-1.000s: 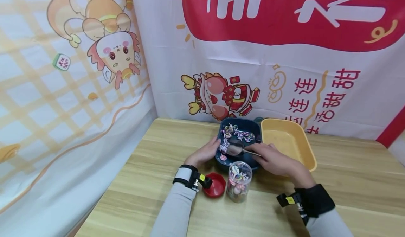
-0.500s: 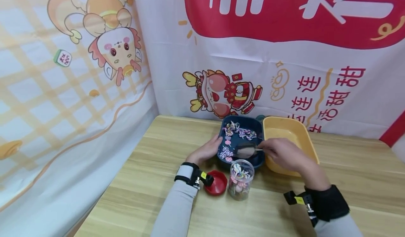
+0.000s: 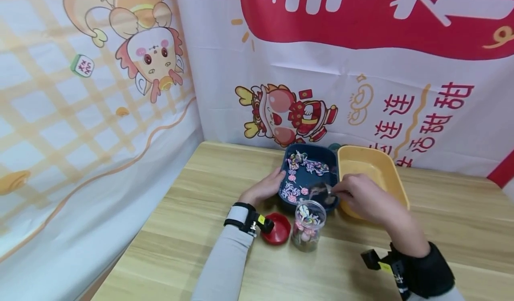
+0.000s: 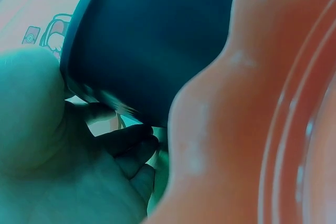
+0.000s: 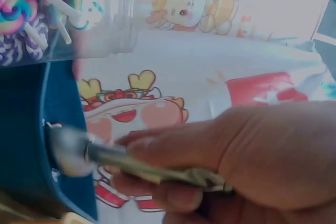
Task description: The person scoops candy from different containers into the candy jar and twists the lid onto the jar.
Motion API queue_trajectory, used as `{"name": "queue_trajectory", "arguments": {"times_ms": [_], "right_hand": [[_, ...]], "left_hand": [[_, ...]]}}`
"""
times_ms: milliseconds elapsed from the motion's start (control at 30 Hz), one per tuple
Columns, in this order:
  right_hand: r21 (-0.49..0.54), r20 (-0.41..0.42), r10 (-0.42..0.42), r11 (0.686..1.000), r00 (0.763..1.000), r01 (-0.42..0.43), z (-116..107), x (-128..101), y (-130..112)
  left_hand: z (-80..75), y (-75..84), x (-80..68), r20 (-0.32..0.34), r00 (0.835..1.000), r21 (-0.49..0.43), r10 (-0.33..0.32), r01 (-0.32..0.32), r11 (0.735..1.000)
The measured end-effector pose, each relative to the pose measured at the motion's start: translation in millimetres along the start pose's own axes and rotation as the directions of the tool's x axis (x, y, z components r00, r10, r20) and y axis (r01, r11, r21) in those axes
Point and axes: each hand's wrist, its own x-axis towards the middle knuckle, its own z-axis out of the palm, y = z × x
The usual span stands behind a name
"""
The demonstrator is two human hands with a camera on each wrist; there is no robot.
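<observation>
My left hand [image 3: 265,188] grips the left side of a dark blue tub [image 3: 311,176]. In the left wrist view its fingers [image 4: 128,150] curl beneath the tub. Small swirled lollipops [image 3: 292,190] lie in the tub, mostly along its left and far sides. My right hand [image 3: 367,198] holds a scoop [image 3: 321,194] by its handle, over the tub's near right part. In the right wrist view the scoop's head [image 5: 71,150] is blurred, so its load is unclear. A clear jar [image 3: 308,226] with lollipops inside stands uncovered in front of the tub.
A red scalloped lid [image 3: 277,229] lies left of the jar, close to the left wrist camera. Right of the blue tub stands a yellow tub [image 3: 379,171], partly behind my right hand. A printed cloth [image 3: 217,91] hangs behind the wooden table [image 3: 192,229].
The scoop and right hand have moved right, away from the lollipops at the tub's left side. My left hand keeps its grip on the tub. The head view has shifted slightly.
</observation>
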Motion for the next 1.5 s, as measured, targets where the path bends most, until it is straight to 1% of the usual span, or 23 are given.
{"name": "queue_trajectory", "arguments": {"times_ms": [100, 167, 233, 300, 367, 433, 600, 667, 733, 833, 967, 1333, 1500], "right_hand": [[0.128, 0.061, -0.022, 0.992, 0.998, 0.014, 8.2, 3.6, 8.6], [0.216, 0.112, -0.032, 0.976, 0.993, 0.007, 18.1, 8.2, 15.7], [0.279, 0.155, -0.012, 0.960, 0.988, -0.033, 28.7, 13.8, 21.2], [0.305, 0.174, 0.015, 0.950, 0.985, -0.068, 38.2, 19.3, 24.6], [0.316, 0.181, 0.046, 0.943, 0.982, -0.102, 44.2, 23.5, 26.0], [0.298, 0.184, 0.070, 0.947, 0.981, -0.123, 47.1, 25.5, 25.8], [0.208, 0.207, 0.062, 0.972, 0.976, -0.106, 51.7, 30.3, 21.5], [0.185, 0.199, 0.068, 0.977, 0.978, -0.105, 52.9, 31.6, 22.0], [0.198, 0.196, 0.077, 0.973, 0.977, -0.116, 53.0, 31.3, 25.7], [0.259, 0.190, 0.082, 0.957, 0.978, -0.130, 52.1, 28.3, 35.4], [0.323, 0.190, 0.071, 0.937, 0.979, -0.130, 50.1, 23.2, 44.4], [0.350, 0.187, 0.075, 0.926, 0.980, -0.138, 49.0, 17.5, 51.9], [0.371, 0.181, 0.070, 0.919, 0.981, -0.134, 46.2, 17.2, 53.8]], "left_hand": [[1.6, 2.2, -0.7, 0.001, 1.000, 0.021, 0.007, -0.007, 1.000], [2.6, 2.5, -1.5, 0.000, 1.000, 0.024, 0.002, -0.002, 1.000], [3.3, 1.5, -1.9, -0.007, 1.000, 0.019, 0.000, 0.000, 1.000], [3.6, 0.5, -2.2, -0.016, 1.000, 0.010, -0.003, 0.003, 1.000], [3.3, -0.4, -2.3, -0.025, 1.000, -0.001, -0.007, 0.007, 1.000], [2.6, -0.3, -2.1, -0.029, 1.000, -0.006, 0.001, -0.002, 1.000], [-0.2, 2.1, -2.8, -0.029, 0.999, 0.007, 0.022, -0.022, 1.000], [-1.3, 3.3, -3.6, -0.033, 0.999, 0.016, 0.022, -0.022, 1.000], [-1.9, 4.2, -3.9, -0.037, 0.999, 0.027, 0.030, -0.029, 0.999], [-1.4, 3.4, -3.6, -0.040, 0.999, 0.032, 0.033, -0.032, 0.999], [0.6, 1.0, -3.2, -0.044, 0.999, 0.031, 0.020, -0.019, 0.999], [3.0, 0.2, -4.2, -0.034, 0.999, 0.019, -0.006, 0.006, 1.000], [2.9, 0.1, -4.6, -0.023, 0.999, -0.005, 0.038, -0.039, 0.999]]}}
